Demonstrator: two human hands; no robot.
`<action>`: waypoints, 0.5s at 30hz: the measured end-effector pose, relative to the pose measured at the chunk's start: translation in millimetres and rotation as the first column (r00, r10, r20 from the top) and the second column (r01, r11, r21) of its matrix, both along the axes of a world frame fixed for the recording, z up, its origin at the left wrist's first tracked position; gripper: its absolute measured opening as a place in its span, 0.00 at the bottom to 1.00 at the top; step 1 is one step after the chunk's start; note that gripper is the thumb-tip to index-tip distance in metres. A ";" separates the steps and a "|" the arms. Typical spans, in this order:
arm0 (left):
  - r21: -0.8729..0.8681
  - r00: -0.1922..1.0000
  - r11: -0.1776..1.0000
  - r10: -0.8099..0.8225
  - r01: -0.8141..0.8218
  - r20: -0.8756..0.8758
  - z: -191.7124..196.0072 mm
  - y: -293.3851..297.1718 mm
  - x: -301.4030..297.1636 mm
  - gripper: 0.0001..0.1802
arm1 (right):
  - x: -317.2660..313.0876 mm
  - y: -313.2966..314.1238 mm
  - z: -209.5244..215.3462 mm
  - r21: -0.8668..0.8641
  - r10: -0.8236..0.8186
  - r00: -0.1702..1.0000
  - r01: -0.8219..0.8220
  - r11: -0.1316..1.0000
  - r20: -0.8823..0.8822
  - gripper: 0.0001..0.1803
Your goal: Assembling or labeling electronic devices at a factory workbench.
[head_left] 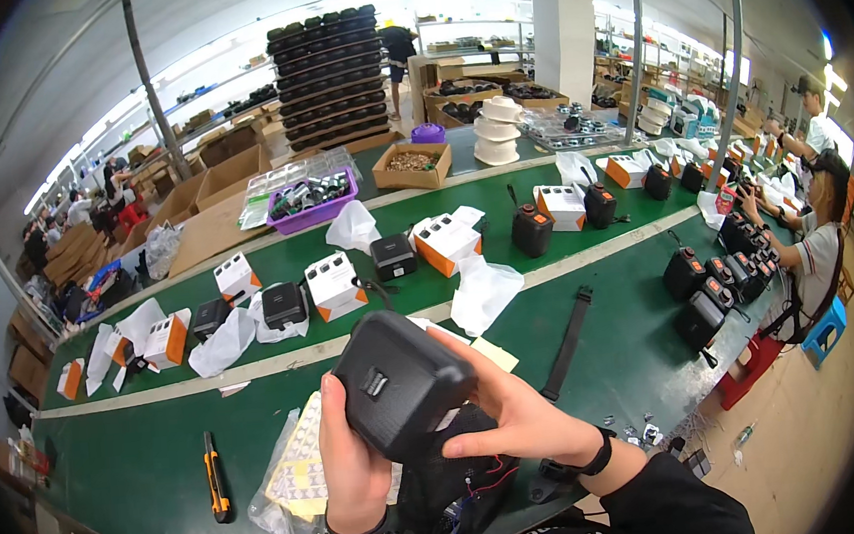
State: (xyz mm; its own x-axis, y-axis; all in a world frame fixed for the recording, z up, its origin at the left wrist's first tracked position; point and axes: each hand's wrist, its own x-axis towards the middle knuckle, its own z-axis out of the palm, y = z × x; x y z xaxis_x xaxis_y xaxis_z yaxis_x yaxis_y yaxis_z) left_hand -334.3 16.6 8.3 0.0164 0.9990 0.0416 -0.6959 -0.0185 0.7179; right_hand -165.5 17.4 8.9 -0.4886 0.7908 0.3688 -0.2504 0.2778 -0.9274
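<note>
Both my hands hold up a black box-shaped case (403, 377) with rounded edges and a small pale mark on its face. My left hand (350, 466) grips its left and lower side, thumb along the edge. My right hand (519, 415) wraps its right side, with fingers behind it and the thumb below. Under the case hangs dark mesh cloth with thin red wires. A sheet of pale stickers (298, 478) lies on the green bench beside my left wrist. An orange and black utility knife (216, 479) rests farther left.
Beyond the bench strip, white-and-orange boxes (333, 284), black cases (285, 305) and white bags (486, 294) line a green belt. A black strap (568, 344) lies to the right. Several black devices (704, 313) stand near a seated co-worker (822, 246). A purple basket (311, 198) sits behind.
</note>
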 end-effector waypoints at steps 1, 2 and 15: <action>0.081 0.991 0.994 0.078 -0.070 -0.105 -0.8 -1.6 -1.2 0.21 | -0.3 -1.3 2.8 -0.038 0.030 0.999 -0.031 0.999 -0.031 0.51; 0.081 0.991 0.994 0.081 -0.072 -0.106 1.6 -4.1 -0.9 0.21 | -0.8 -2.7 4.0 -0.038 0.032 0.999 -0.034 0.999 -0.032 0.51; 0.539 0.806 0.831 0.411 -0.138 -0.426 -3.1 -13.3 -22.0 0.26 | -26.3 -12.5 2.7 -0.180 -0.025 0.991 0.001 0.984 -0.132 0.48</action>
